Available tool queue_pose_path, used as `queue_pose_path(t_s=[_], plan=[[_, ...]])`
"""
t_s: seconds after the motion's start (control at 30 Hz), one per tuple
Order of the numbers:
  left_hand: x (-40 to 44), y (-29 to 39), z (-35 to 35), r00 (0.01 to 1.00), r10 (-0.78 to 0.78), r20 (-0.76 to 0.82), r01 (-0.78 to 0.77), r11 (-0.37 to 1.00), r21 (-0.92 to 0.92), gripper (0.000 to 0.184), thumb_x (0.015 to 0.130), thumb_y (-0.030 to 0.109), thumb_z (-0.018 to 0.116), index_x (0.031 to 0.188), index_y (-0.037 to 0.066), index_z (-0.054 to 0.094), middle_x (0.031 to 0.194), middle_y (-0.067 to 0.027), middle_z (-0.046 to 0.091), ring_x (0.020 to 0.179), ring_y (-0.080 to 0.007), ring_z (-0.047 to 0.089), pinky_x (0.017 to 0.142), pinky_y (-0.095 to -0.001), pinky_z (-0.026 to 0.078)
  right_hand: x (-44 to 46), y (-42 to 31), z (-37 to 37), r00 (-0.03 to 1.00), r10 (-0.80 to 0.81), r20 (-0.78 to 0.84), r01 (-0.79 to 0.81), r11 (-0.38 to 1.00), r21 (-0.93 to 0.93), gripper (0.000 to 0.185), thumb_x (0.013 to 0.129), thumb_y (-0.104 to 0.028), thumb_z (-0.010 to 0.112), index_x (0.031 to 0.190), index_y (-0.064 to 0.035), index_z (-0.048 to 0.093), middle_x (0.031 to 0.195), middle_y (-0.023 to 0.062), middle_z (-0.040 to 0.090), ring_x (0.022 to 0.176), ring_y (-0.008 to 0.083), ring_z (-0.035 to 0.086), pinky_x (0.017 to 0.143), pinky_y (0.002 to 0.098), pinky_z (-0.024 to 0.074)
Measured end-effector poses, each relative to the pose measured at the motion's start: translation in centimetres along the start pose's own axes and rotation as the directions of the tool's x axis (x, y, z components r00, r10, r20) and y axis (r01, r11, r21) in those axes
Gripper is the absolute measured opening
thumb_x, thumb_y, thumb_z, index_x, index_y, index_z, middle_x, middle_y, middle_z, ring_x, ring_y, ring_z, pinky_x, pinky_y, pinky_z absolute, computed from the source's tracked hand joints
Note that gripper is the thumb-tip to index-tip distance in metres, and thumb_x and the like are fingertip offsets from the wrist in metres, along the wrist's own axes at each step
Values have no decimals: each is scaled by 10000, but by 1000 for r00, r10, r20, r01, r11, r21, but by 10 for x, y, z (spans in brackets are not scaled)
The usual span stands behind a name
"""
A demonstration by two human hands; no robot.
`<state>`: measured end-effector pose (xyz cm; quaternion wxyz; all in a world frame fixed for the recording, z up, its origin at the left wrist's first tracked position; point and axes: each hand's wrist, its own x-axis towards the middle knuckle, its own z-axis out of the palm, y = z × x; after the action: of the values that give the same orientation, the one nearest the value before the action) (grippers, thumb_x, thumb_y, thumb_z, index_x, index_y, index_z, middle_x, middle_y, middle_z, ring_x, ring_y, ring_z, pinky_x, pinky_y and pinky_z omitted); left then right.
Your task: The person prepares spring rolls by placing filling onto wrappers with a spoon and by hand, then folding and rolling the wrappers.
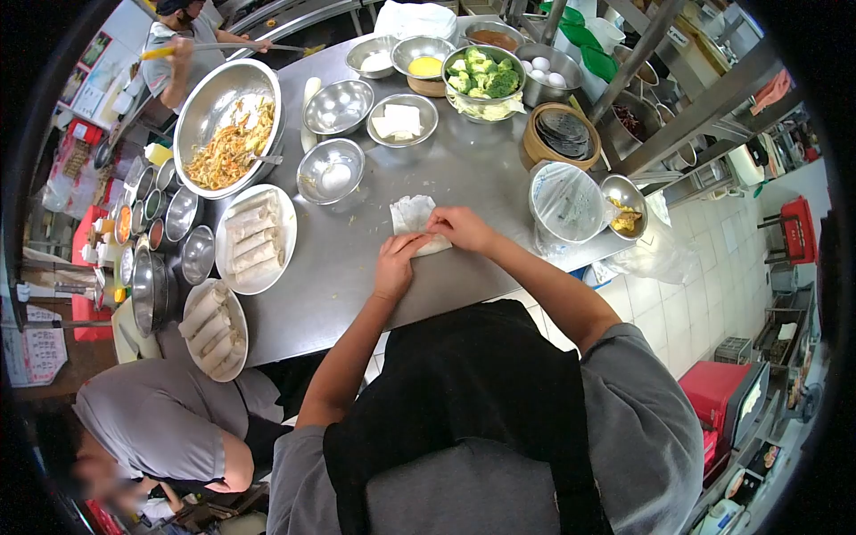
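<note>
A pale, thin wrapper [412, 212] lies on the steel table in front of me, its near part folded into a roll. My left hand [403, 259] rests on the left end of the roll, fingers closed over it. On its right side my right hand [460, 228] pinches the wrapper's edge, fingertips close to those of the left. The filling is hidden. To the left, an oval white plate [290, 234] holds several finished rolls [254, 239], and a second plate [239, 361] nearer me holds more rolls [212, 330].
A large steel bowl [192, 116] of shredded filling stands at the left. Steel bowls, broccoli [486, 73], eggs [546, 71] and a bamboo steamer [533, 143] line the far side. A plastic-covered tub [563, 203] stands right. One person sits lower left; another stands upper left.
</note>
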<state>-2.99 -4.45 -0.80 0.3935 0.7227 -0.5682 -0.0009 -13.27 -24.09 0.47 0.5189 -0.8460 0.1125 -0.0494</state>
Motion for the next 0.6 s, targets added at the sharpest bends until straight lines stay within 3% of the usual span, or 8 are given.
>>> queue_pose_path(t_s=[0.1, 0.2, 0.3, 0.47, 0.57, 0.6], plan=[[3, 3, -3, 1000, -24, 1, 24, 1000, -21, 413, 803, -34, 511, 1105, 140, 733, 1099, -57, 681, 985, -298, 606, 883, -400, 481, -21, -29, -1, 945, -240, -223, 133, 903, -408, 207, 862, -118, 668, 1064, -74, 652, 1045, 118, 667, 1058, 285, 624, 930, 390, 479], [6, 1, 0, 998, -64, -9, 63, 995, -76, 377, 791, -42, 514, 1062, 98, 734, 1062, -82, 689, 974, -320, 611, 877, -408, 488, -49, -54, 1, 918, -396, 0, 335, 775, -536, 269, 862, -120, 627, 1130, -109, 628, 1196, 77, 601, 1219, 269, 537, 992, 400, 442], [7, -11, 8, 996, -91, -14, 89, 990, -108, 354, 787, -47, 519, 1049, 63, 729, 1032, -108, 696, 954, -339, 622, 879, -409, 496, -56, -49, 19, 854, -498, 152, 480, 640, -600, 363, 873, -136, 578, 1235, -129, 612, 1303, 38, 549, 1274, 246, 492, 998, 401, 439], [17, -25, 3, 979, -162, 122, 190, 943, -273, 327, 878, -39, 500, 1117, 45, 706, 1061, -148, 703, 960, -324, 670, 896, -369, 513, -48, -24, 38, 863, -497, 86, 407, 586, -700, 506, 890, -159, 531, 1397, -147, 531, 1382, 9, 527, 1253, 226, 504, 1023, 401, 429], [23, -16, -3, 899, -376, 226, 437, 809, -392, 307, 968, 8, 472, 1191, 52, 677, 1117, -160, 700, 1014, -291, 682, 910, -348, 512, -44, -19, 38, 873, -478, 94, 393, 577, -716, 518, 889, -161, 528, 1407, -150, 519, 1375, 6, 524, 1266, 212, 491, 1017, 389, 423], [23, -15, -3, 897, -380, 224, 441, 797, -413, 306, 981, 21, 467, 1209, 57, 669, 1126, -161, 699, 1025, -282, 680, 916, -345, 508, -43, -18, 38, 876, -473, 99, 391, 573, -720, 513, 888, -162, 532, 1401, -149, 522, 1367, 7, 524, 1269, 206, 487, 1011, 384, 422]])
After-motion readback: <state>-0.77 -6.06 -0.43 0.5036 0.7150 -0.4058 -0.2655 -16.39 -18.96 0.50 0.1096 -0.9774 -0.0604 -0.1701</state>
